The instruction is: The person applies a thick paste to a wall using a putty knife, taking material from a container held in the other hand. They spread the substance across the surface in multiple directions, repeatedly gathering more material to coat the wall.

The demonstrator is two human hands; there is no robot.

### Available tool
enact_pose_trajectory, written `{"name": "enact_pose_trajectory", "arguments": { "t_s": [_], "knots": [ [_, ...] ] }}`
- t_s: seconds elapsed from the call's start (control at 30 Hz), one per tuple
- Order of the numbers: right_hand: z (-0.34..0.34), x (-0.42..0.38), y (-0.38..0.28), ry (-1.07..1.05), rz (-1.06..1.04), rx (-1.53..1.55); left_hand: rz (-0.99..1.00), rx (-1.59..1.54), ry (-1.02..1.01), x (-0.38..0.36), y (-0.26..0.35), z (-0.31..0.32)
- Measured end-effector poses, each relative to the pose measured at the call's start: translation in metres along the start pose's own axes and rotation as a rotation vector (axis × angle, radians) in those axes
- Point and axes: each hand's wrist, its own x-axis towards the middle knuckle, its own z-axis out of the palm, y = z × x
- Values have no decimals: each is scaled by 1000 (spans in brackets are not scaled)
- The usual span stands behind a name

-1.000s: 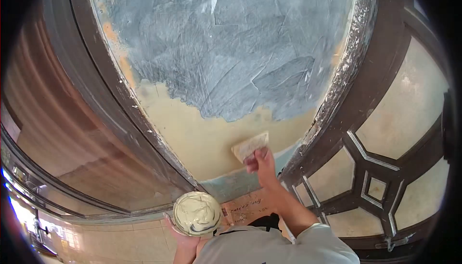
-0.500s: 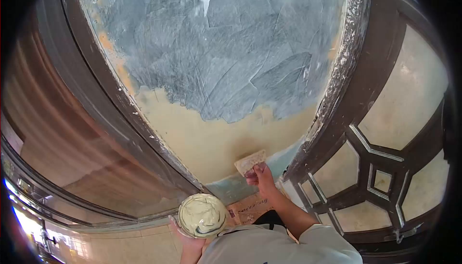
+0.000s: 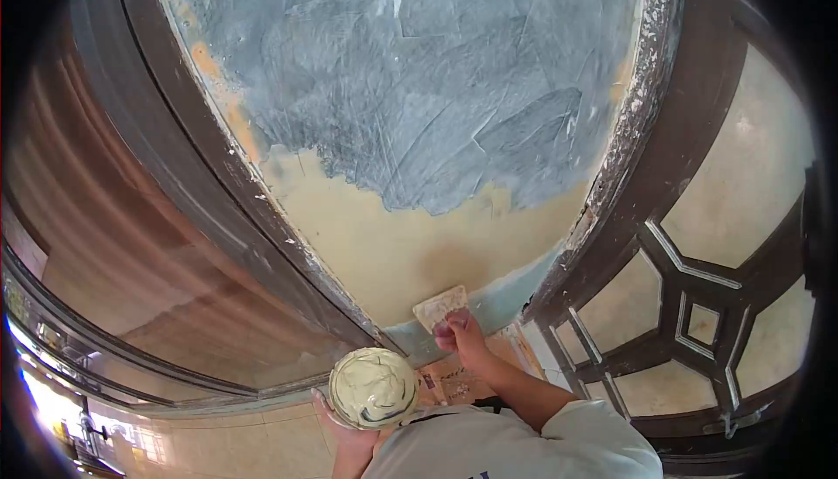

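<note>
My left hand holds a round container of cream-coloured paste from below and the side, in front of my body. My right hand grips a flat, paste-smeared spreader near the bottom of the wall panel. The spreader's blade lies over the lower edge of the yellowish coat, close to a pale blue-green strip. Above the yellowish coat, the panel is covered in streaky grey-blue.
Dark wooden frame posts border the panel, with flaking paint along their edges. At the right stands a dark lattice door with pale panes. Brown curtain-like folds show at the left. Printed cardboard lies below, beside floor tiles.
My right hand and the spreader have moved slightly left and down along the panel. The view has shifted a little, and the paste container remains in my left hand.
</note>
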Motion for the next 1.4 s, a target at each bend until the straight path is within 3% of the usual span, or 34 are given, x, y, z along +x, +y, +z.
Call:
{"name": "enact_pose_trajectory", "arguments": {
  "t_s": [0.07,0.13,0.2,0.27,0.3,0.4,0.43,0.57,0.63,0.77,0.83,0.87,0.93,1.17,1.23,1.27,1.33,1.37,1.4],
  "knots": [
    [2,3,3,-1,35,-18,-16,-30,-10,4,0,2],
    [36,-2,-37,-56,-227,-62,-35,-74,103,5,-2,-7],
    [58,-1,-75,-174,-371,-93,-41,-77,86,1,0,-4],
    [83,-10,-109,-202,-395,-53,-23,-53,128,2,-2,-6],
    [88,-14,-115,-234,-424,-22,72,261,-36,2,-1,-8],
    [70,9,-78,-104,-372,83,12,-10,-60,1,-3,-5],
    [56,18,-58,-106,-304,103,-44,-92,54,1,-2,2],
    [-43,51,43,-112,-120,9,24,-31,108,-3,-8,-13],
    [-65,47,62,-90,-39,-100,-66,-126,86,-3,-9,-12],
    [-51,47,58,-112,-165,-214,-26,-106,114,-7,-15,-8],
    [-10,34,17,-55,-666,-677,-80,-1040,46,-11,-16,6],
    [8,23,-6,-55,-664,-678,-80,-1041,49,-7,-19,4],
    [40,1,-57,-116,-681,-1012,-67,-158,169,4,-29,-1],
    [74,-16,-135,-168,-945,-1028,-55,-231,168,6,-53,15],
    [68,-4,-146,-82,-1080,-1108,-43,-187,159,5,-59,23],
    [62,-2,-155,-91,-1076,-1110,-39,-190,166,3,-60,25],
    [45,-4,-181,20,-858,-1158,-60,-293,53,0,-61,29],
    [28,0,-182,14,-855,-1161,-67,-223,160,-2,-61,33],
    [8,6,-179,-8,-857,-944,-62,-229,164,-2,-62,32]
  ]
}}
